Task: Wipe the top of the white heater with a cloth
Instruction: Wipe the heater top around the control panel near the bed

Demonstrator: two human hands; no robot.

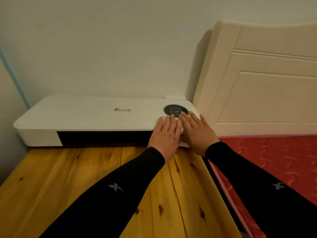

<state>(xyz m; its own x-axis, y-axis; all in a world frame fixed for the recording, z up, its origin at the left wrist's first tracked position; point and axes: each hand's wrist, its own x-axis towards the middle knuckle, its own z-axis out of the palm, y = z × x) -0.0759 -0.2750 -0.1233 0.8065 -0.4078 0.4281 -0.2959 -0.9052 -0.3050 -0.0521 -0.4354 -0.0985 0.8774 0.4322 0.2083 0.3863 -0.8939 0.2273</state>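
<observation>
Two hands, the left hand [165,134] and right hand [197,133], lie flat side by side, fingers outstretched, pressing a pale cloth [182,130] barely visible beneath them. They rest on the right end of the white heater [85,114], just below its round dark control panel [175,109], on the wooden table [68,177].

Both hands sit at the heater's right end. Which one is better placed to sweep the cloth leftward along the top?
Probably the left hand: it lies flat on the pale cloth nearest the long unwiped stretch of heater. The right hand overlaps the round control panel and would cross over the left.
</observation>
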